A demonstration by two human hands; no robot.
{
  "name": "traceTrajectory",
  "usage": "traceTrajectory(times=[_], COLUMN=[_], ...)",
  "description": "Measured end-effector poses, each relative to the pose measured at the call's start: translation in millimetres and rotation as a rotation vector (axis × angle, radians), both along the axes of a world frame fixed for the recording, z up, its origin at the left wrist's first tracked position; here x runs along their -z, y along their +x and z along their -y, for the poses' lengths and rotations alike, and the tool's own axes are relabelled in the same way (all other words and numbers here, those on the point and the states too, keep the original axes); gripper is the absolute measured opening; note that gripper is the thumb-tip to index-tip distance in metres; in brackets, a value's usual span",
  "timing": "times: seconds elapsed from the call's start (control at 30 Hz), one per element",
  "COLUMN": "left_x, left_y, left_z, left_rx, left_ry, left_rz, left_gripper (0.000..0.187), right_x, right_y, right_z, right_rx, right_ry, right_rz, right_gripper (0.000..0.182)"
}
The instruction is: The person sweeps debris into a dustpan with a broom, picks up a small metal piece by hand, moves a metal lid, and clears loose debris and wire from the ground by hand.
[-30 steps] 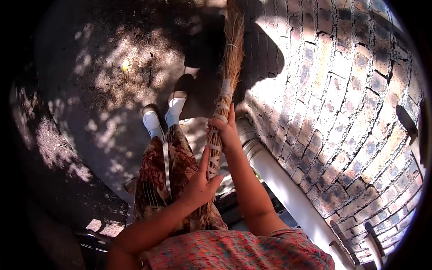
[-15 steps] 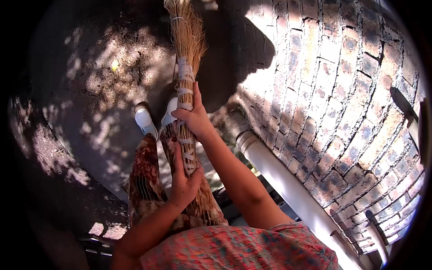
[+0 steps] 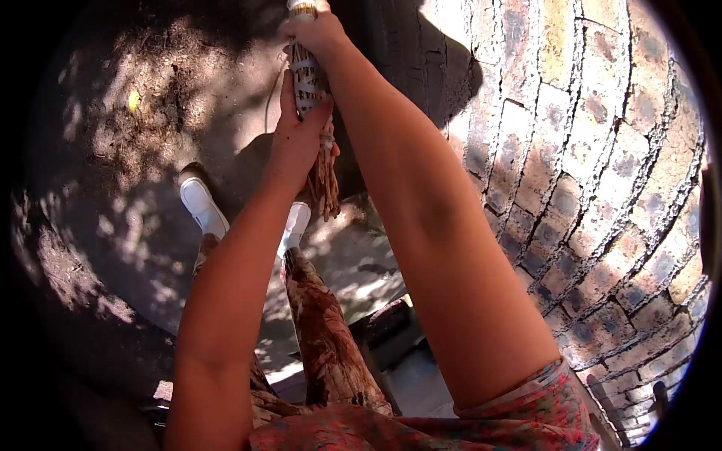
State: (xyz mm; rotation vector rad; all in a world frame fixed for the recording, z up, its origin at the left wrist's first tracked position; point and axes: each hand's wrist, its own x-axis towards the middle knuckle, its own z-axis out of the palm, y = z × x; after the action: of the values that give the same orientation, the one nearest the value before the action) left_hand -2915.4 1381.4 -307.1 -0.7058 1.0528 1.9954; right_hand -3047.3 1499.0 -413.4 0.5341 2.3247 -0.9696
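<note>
A straw hand broom point(image 3: 307, 84), its handle wrapped in criss-crossed white strips, is held out at the top of the head view. My left hand point(image 3: 299, 139) is closed round the lower handle, and loose stalk ends point(image 3: 326, 188) stick out below it. Higher up, near the top edge, my right hand point(image 3: 320, 34) is closed round the handle as well. The bristle end lies beyond the top of the view.
A sunlit brick wall point(image 3: 587, 150) fills the right side. Shaded ground point(image 3: 150, 248) with dry leaf litter point(image 3: 150, 90) lies to the left. My white shoes point(image 3: 201, 204) stand below the broom, and dark objects point(image 3: 387, 323) sit near my legs.
Both hands have moved up and away from my body with the broom, so its bristles have left the view. The stalk ends below my left hand now show.
</note>
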Motion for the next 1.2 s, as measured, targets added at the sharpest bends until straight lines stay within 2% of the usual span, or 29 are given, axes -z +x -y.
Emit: traceTrajectory(times=[0.03, 0.07, 0.13, 0.17, 0.2, 0.23, 0.27, 0.3, 0.37, 0.47, 0.53, 0.57, 0.63, 0.7, 0.77, 0.83, 0.87, 0.9, 0.93, 0.97, 1.03, 1.07, 1.1, 1.13, 1.17, 1.2], left_x=[2.4, -1.2, -23.6, -47.3, -68.5, -83.2, -117.3, -137.8, -159.1, -102.3, -60.5, -34.2, -42.1, -56.4, -82.1, -140.7, -155.3, -169.1, -179.3, -175.7, -138.8, -121.9, -118.9, -123.5, -126.3, -129.2], left_y=[18.8, 57.5, 146.0, 171.2, 188.1, 213.6, 207.9, 204.6, 206.1, 169.4, 139.2, 140.1, 148.5, 207.4, 257.6, 251.7, 244.2, 242.5, 246.6, 255.4, 261.2, 259.6, 258.2, 256.3, 263.3, 270.4], left_z=[-9.6, -19.6, -22.9, -13.6, -2.2, 8.4, 20.1, 21.6, 14.1, -12.3, -30.0, -43.0, -48.2, -40.1, -18.0, 0.7, 2.3, 1.4, -0.3, -5.7, -26.3, -32.9, -39.3, -44.5, -42.4, -40.2], left_rx=[0.093, 0.202, 0.367, 0.414, 0.430, 0.375, 0.358, 0.362, 0.131, -0.024, 0.061, 0.015, 0.398, 0.455, 0.555, 0.383, 0.374, 0.258, 0.156, 0.177, 0.202, 0.336, 0.345, 0.460, 0.520, 0.581], left_ry=[0.047, -0.041, -0.069, 0.007, 0.025, -0.040, -0.047, -0.062, -0.129, -0.217, -0.249, -0.206, -0.109, -0.165, -0.220, -0.188, -0.193, -0.147, -0.094, -0.090, -0.208, -0.206, -0.205, -0.145, -0.127, -0.108], left_rz=[0.112, 0.150, 0.187, 0.283, 0.329, 0.093, 0.117, 0.096, -0.004, -0.130, -0.109, -0.188, 0.203, 0.162, 0.196, 0.116, 0.084, 0.084, 0.106, 0.120, -0.033, -0.076, -0.058, 0.159, 0.244, 0.328], left_gripper=[0.077, 0.079, 0.081, 0.081, 0.081, 0.081, 0.079, 0.079, 0.077, 0.074, 0.074, 0.075, 0.077, 0.078, 0.079, 0.080, 0.080, 0.080, 0.080, 0.080, 0.081, 0.082, 0.082, 0.080, 0.080, 0.080], right_x=[-27.4, -21.0, -26.2, -49.8, -61.4, -95.6, -151.7, -167.9, -179.6, -139.8, -105.7, -95.8, -70.0, -73.2, -85.8, -131.7, -146.7, -161.8, -205.2, -208.0, -190.6, -172.2, -149.7, -119.8, -124.7, -119.0], right_y=[43.7, 95.1, 208.7, 247.4, 278.5, 279.0, 255.2, 254.0, 238.9, 180.1, 145.4, 145.6, 201.0, 280.9, 335.0, 331.3, 324.2, 317.7, 287.9, 288.1, 279.0, 282.9, 303.5, 339.1, 361.3, 381.1], right_z=[-4.6, -23.1, -41.1, -33.2, -27.8, -15.5, 2.2, 12.0, 23.2, 22.9, 1.6, -13.8, -49.8, -49.0, -31.9, -8.4, 1.3, 7.0, 2.3, -4.4, -18.3, -33.1, -49.1, -61.5, -59.8, -52.1], right_rx=[0.206, 0.435, 0.544, 0.637, 0.618, 0.621, 0.643, 0.677, 0.495, 0.428, 0.443, 0.463, 0.617, 0.730, 0.682, 0.667, 0.614, 0.567, 0.654, 0.678, 0.565, 0.654, 0.750, 0.771, 0.839, 0.805], right_ry=[-0.046, -0.229, -0.246, -0.264, -0.221, -0.258, -0.342, -0.467, -0.453, -0.599, -0.570, -0.516, -0.334, -0.374, -0.234, -0.316, -0.363, -0.404, -0.554, -0.548, -0.409, -0.434, -0.453, -0.342, -0.361, -0.331], right_rz=[-0.050, 0.024, 0.097, 0.143, 0.190, 0.245, 0.261, 0.195, 0.028, -0.032, -0.008, 0.023, 0.146, 0.163, 0.264, 0.308, 0.147, 0.000, 0.205, 0.213, 0.063, 0.109, 0.170, 0.219, 0.279, 0.280], right_gripper=[0.102, 0.102, 0.103, 0.105, 0.104, 0.103, 0.102, 0.101, 0.100, 0.098, 0.097, 0.097, 0.096, 0.098, 0.100, 0.102, 0.102, 0.102, 0.102, 0.102, 0.099, 0.098, 0.097, 0.097, 0.097, 0.098])
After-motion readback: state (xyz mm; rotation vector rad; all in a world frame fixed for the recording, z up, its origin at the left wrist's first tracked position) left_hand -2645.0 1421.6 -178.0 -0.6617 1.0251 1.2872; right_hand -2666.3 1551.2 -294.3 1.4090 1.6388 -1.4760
